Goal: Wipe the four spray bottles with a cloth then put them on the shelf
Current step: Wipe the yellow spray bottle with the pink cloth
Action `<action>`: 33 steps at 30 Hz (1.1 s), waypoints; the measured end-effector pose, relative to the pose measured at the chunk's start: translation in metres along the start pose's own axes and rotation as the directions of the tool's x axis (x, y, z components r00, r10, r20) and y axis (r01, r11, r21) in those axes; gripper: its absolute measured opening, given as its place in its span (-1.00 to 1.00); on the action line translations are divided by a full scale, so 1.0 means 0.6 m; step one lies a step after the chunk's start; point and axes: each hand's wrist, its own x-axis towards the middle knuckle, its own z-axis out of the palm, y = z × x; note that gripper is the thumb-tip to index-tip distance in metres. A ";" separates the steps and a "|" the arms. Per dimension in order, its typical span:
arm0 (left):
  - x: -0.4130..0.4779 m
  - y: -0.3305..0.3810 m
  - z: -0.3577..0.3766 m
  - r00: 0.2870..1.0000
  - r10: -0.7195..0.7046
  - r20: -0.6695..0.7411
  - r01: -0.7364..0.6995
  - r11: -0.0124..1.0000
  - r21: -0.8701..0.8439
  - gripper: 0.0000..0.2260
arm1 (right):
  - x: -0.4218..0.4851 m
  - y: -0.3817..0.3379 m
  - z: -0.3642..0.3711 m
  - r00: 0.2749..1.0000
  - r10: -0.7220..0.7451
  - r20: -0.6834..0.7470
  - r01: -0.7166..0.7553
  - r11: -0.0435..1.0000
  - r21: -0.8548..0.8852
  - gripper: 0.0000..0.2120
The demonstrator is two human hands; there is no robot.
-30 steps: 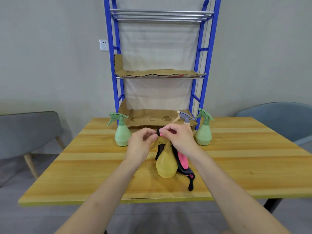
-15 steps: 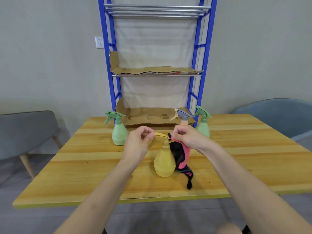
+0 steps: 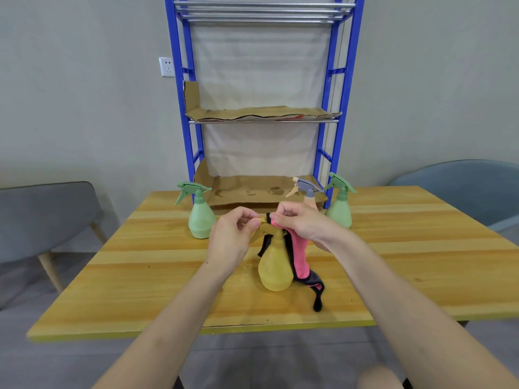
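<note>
Yellow spray bottle (image 3: 273, 268): upright on the surface (image 3: 168, 276), in front of the shelf (image 3: 193, 136).
Left hand (image 3: 230, 237): fingers pinch its nozzle tip.
Right hand (image 3: 300, 223): fingers pinch the cloth (image 3: 299, 256) against the sprayer head.
Doing it well: brace the nozzle, draw the cloth round the head, then down the body.

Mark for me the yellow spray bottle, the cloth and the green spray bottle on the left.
yellow spray bottle (image 3: 273, 272), head view, its round body.
cloth (image 3: 299, 254), head view, the pink hanging part.
left green spray bottle (image 3: 200, 223), head view, its lower body.
</note>
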 end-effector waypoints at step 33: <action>-0.022 0.000 0.009 0.998 -0.019 -0.060 0.013 0.996 -0.092 -0.96 | -0.041 -0.003 -0.017 0.907 -0.260 -0.332 0.254 0.965 -0.063 -0.80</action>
